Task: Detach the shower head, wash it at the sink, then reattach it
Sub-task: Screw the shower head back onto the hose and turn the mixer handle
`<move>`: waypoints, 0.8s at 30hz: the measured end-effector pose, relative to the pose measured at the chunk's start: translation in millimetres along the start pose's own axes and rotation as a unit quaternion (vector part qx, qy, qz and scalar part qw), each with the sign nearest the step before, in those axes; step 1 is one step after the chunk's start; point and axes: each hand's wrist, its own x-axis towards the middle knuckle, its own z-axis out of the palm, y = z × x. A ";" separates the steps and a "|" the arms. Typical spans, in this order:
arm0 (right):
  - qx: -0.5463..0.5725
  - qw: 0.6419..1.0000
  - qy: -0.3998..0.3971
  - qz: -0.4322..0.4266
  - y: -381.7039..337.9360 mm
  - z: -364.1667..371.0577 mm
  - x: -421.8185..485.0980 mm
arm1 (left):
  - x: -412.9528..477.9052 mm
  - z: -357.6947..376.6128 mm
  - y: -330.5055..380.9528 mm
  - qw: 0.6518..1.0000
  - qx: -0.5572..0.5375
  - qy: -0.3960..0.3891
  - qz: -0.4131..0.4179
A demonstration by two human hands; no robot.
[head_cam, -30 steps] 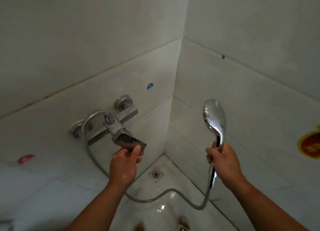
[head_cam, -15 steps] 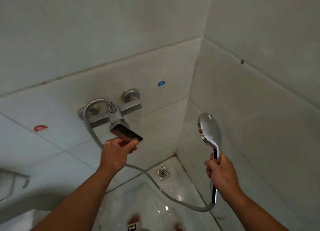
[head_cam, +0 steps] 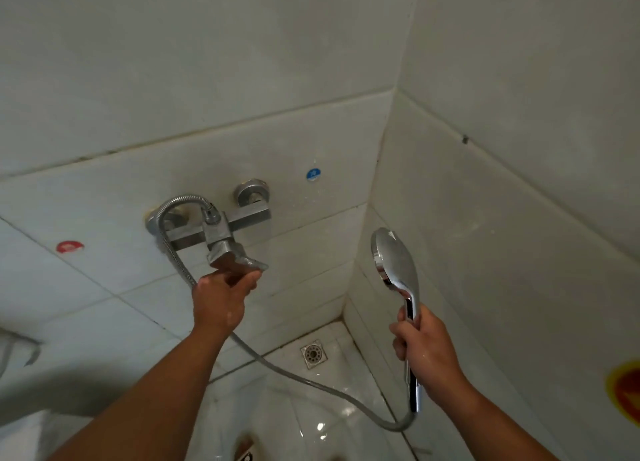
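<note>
Head: lever (head_cam: 239, 261) flatter in left hand (head_cam: 220, 301)

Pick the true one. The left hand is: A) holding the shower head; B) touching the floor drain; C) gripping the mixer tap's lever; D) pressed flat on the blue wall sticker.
C: the left hand has its fingers curled round the lever of the mixer tap, while the right hand holds the shower head by its handle.
</note>
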 end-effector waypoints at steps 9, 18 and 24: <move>0.062 0.988 -0.102 -0.098 -54.3 24.3 5.1 | -96.9 21.8 73.1 0.909 -0.013 -0.411 0.076; 0.276 0.909 -0.280 -0.139 -183.2 97.1 -18.7 | -76.2 -63.6 144.2 0.864 -0.274 -0.422 0.011; -0.060 0.931 -0.174 -0.314 -259.8 122.8 -44.2 | -48.2 -141.3 164.0 0.918 -0.261 -0.278 0.112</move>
